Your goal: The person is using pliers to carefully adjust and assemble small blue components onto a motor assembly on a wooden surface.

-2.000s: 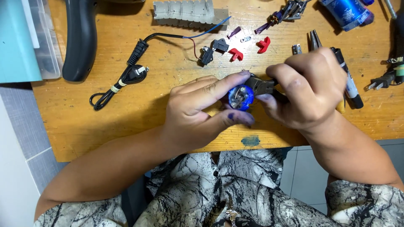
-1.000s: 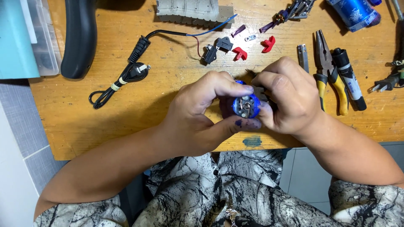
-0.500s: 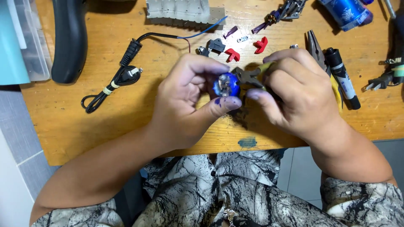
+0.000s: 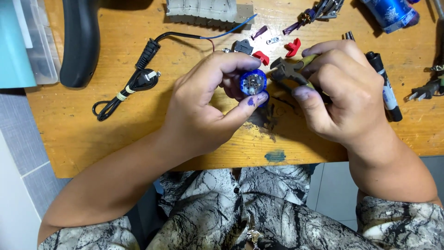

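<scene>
Two bare hands work at mid-frame over a wooden table (image 4: 83, 139) that fills the upper two thirds of the frame. At the upper left lies a long black curved casing (image 4: 79, 41), and just right of it a coiled black power cord (image 4: 132, 85) with its plug. The left hand (image 4: 203, 106), centre frame, has its fingers curled shut around a small blue round motor (image 4: 252, 83), thumb below and forefinger over the top, its metal face turned up toward the camera. The right hand (image 4: 342, 92), just right of it, is closed around the yellow-green handles of a pair of pliers (image 4: 290, 70), whose dark nose points left and sits right beside the motor's edge; whether it touches cannot be told. A black marker (image 4: 386, 90) lies behind the right hand. Small red plastic parts (image 4: 292, 47) rest above the hands.
</scene>
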